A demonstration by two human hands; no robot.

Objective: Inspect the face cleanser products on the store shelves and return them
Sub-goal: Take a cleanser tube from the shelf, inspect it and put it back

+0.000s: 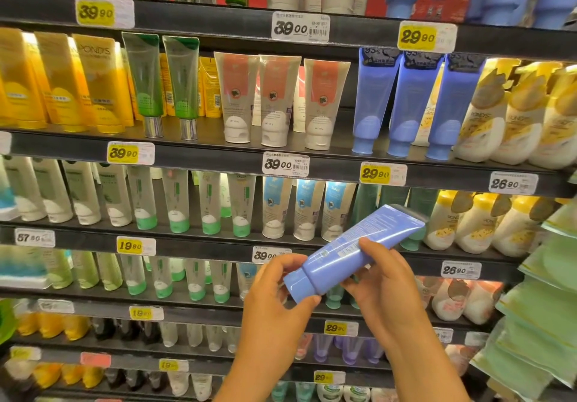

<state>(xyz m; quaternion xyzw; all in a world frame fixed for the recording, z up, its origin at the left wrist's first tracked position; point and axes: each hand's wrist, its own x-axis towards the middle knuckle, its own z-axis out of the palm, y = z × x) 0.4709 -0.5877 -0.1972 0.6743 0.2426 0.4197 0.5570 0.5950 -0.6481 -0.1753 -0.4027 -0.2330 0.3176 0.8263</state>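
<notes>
I hold a blue face cleanser tube (349,251) with both hands in front of the shelves, its printed back label facing me and its cap pointing down-left. My left hand (278,295) grips the cap end, thumb under the cap. My right hand (381,280) holds the tube's middle, fingers curled over its top. Three matching blue tubes (412,102) stand cap-down on the second shelf, above and right of my hands.
Black shelves (218,152) with yellow and white price tags carry rows of tubes: yellow ones at left, green ones, and white-and-coral tubes (274,98) in the middle. Cream bottles (512,111) stand at right. Green packets (543,308) hang at the far right edge.
</notes>
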